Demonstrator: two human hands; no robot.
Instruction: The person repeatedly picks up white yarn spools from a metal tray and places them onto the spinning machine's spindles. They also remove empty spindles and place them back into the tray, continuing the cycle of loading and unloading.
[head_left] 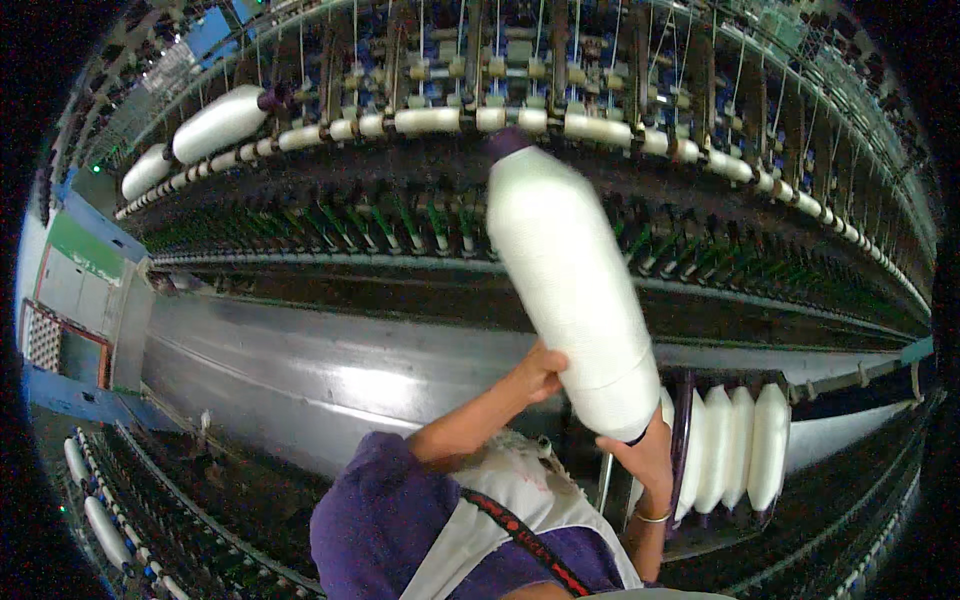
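Gripping one white spool (575, 290), the left hand (541, 373) curls against its side; the right hand (645, 458) clasps its lower end. At least four racked spools (740, 450) line up just right of the right hand; two mounted spools (220, 125) sit ahead-left of the left hand. A shiny grey surface (270, 365) and long machine (400, 215) lie ahead. The held spool slants lengthwise, purple tip (508, 144) pointing forward, slightly left.

Beyond the left grip (540, 374) stand slender green spindles (409, 226) and, farther off, white cylindrical rollers (597, 129) in a row; leftward lie a smooth, shiny grey floor (250, 350) and a flat green panel (85, 251).
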